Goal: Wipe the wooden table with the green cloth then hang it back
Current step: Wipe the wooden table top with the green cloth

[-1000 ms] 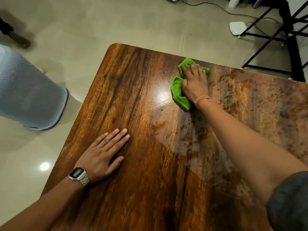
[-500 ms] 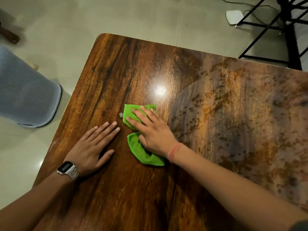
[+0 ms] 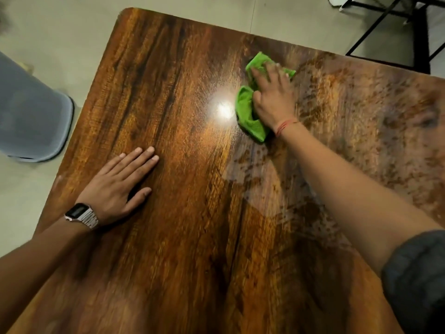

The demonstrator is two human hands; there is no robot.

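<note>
Desk (image 3: 183,237): glossy dark wood with strong grain, seen from above; its rounded far-left corner shows at the top, and its left edge runs down toward the near side.
Cloth (image 3: 245,109): green and bunched, lying on the desk near the far edge, just right of a bright spot of reflected light (image 3: 224,110); one part sticks out past the fingertips toward the far edge, another bulges out on the thumb side down to the wrist.
Right hand (image 3: 273,97): palm down on top of the cloth, fingers spread and pressing it flat against the wood rather than curled around it; slightly blurred; a thin red thread (image 3: 285,124) circles the wrist.
Right arm: stretched across the desk from the near-right side, with a dark sleeve (image 3: 419,280) at the upper arm.
Left hand (image 3: 115,186): open and flat on the desk close to the left edge, fingers together and pointing toward the far side, thumb out to the right, holding nothing; a silver digital watch (image 3: 80,214) sits on the wrist.
Surface right of the cloth: dull and blotchy with a mottled film, reaching to the right edge of view.
Surface left of the cloth: clear and shiny.
Floor (image 3: 60,32): pale tiles around the desk.
Beside the left edge: a grey mesh chair (image 3: 31,116), apart from the desk.
Beyond the far edge: a black metal frame (image 3: 385,27) on the floor.
</note>
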